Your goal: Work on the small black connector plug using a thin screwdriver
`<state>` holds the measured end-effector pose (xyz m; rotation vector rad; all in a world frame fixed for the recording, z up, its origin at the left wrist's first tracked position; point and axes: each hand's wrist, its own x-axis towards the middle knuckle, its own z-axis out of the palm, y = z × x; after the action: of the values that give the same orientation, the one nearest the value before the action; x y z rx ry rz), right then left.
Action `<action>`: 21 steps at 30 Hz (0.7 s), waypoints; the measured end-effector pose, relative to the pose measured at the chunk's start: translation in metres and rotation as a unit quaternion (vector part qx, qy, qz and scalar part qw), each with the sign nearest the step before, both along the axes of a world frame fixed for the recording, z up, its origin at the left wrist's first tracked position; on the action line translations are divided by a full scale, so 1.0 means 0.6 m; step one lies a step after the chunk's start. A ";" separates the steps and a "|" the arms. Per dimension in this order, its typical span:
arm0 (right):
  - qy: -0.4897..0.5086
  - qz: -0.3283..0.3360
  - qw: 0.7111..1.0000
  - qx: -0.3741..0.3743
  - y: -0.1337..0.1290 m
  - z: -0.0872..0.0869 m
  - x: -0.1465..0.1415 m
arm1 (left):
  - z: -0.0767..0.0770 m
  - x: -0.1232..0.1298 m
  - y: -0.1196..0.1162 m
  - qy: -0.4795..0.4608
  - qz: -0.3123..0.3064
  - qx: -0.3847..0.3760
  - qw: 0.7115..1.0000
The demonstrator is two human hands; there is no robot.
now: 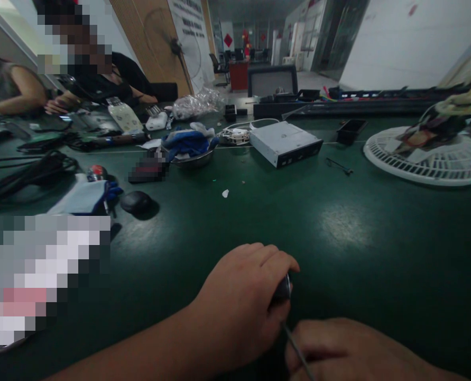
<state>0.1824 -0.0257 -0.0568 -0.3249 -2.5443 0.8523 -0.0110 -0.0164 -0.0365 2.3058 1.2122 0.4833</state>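
My left hand (247,296) is closed around a small dark rounded object (283,290) with a shiny edge, held low over the near side of the table. Its fingers and thumb cover most of it, so its kind is hard to tell. Close by at the bottom edge, my right hand (350,352) is slightly blurred, with its fingers curled around a thin metal shaft like a screwdriver's (296,346). The shaft slants up toward the left thumb and the underside of the dark object. Its handle is out of sight.
The green table (203,227) bears a black mouse (136,201), a bowl (193,160) with blue gloves, a disc drive (285,140), a white fan grille (425,169), a small dark tool (339,166) and a white scrap (225,193). Two people sit at the far left.
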 end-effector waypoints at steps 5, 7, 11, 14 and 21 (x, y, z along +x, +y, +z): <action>0.182 -0.145 0.969 -0.079 0.012 0.030 0.007 | -0.002 0.004 0.002 -0.011 -0.009 -0.006 1.000; 0.207 -0.226 0.947 -0.095 0.007 0.032 0.012 | 0.000 0.005 0.002 -0.005 -0.011 -0.008 1.000; 0.175 -0.339 0.916 -0.122 0.002 0.028 0.013 | 0.000 0.002 -0.001 0.008 -0.001 0.005 1.000; 0.178 -0.381 0.893 -0.159 0.009 0.029 0.008 | -0.004 -0.001 -0.006 -0.006 0.018 0.013 1.000; 0.165 -0.398 0.885 -0.179 0.015 0.034 0.006 | -0.010 -0.005 -0.011 -0.036 0.044 0.016 0.998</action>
<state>0.1860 -0.0169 -0.0362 -1.1332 -1.6741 0.9148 -0.0140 -0.0229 -0.0424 2.2478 1.2847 0.6157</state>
